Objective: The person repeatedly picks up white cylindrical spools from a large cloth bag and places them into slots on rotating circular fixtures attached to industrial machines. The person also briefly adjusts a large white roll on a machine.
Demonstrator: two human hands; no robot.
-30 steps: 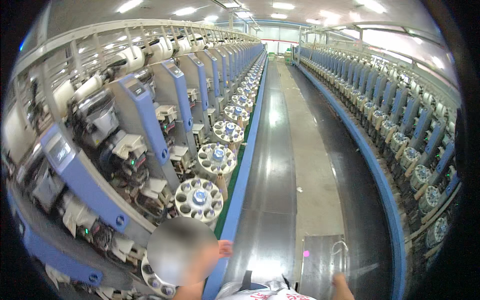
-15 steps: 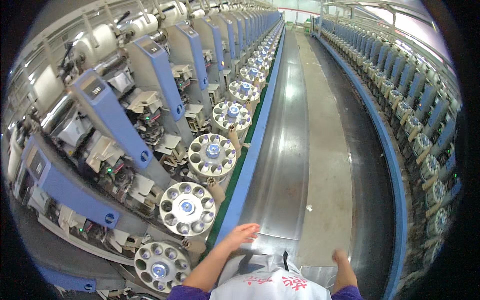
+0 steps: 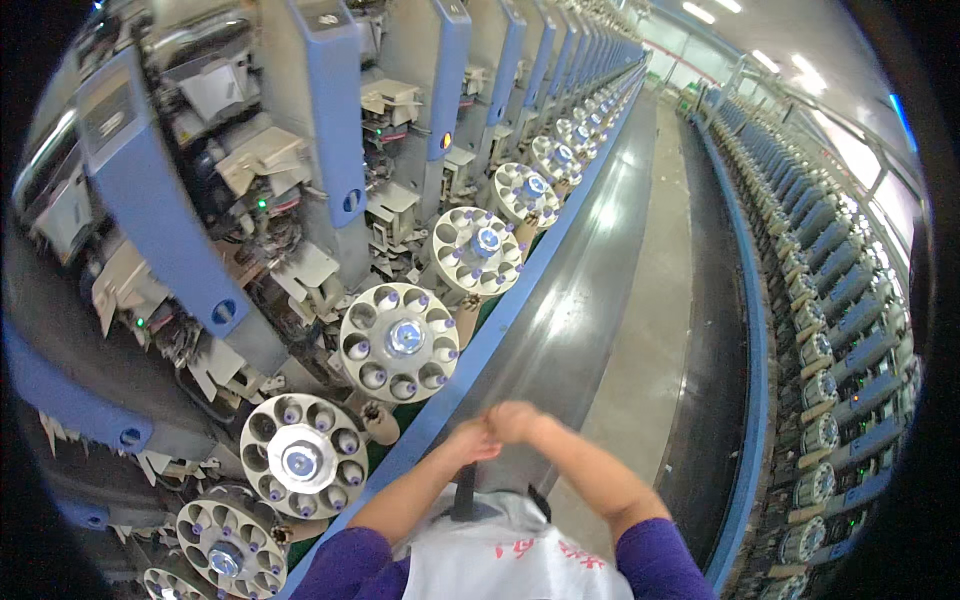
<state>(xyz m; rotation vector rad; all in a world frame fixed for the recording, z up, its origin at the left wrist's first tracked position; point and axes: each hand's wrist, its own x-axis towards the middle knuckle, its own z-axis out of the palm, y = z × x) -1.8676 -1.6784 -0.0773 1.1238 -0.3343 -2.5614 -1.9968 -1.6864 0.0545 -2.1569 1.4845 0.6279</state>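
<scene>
My left hand (image 3: 474,443) and my right hand (image 3: 514,420) meet in front of my body, above the blue edge rail. Both look closed, with fingers curled against each other. Whatever they may hold is too small or hidden to make out. Below them is the white apron (image 3: 500,560) I wear, with a dark strap at its upper edge. To the left of my hands stand round magazines (image 3: 302,458) with pockets, some holding small white bobbins with purple tips. Another magazine (image 3: 403,340) sits just beyond.
A long row of winding units with blue panels (image 3: 165,215) runs along the left. A blue rail (image 3: 462,385) borders the grey walkway (image 3: 640,330). On the right, a second machine row (image 3: 820,340) stands behind another blue rail (image 3: 757,370).
My right hand has come up from the lower right to meet my left hand. The view has turned left and moved closer to the machine row.
</scene>
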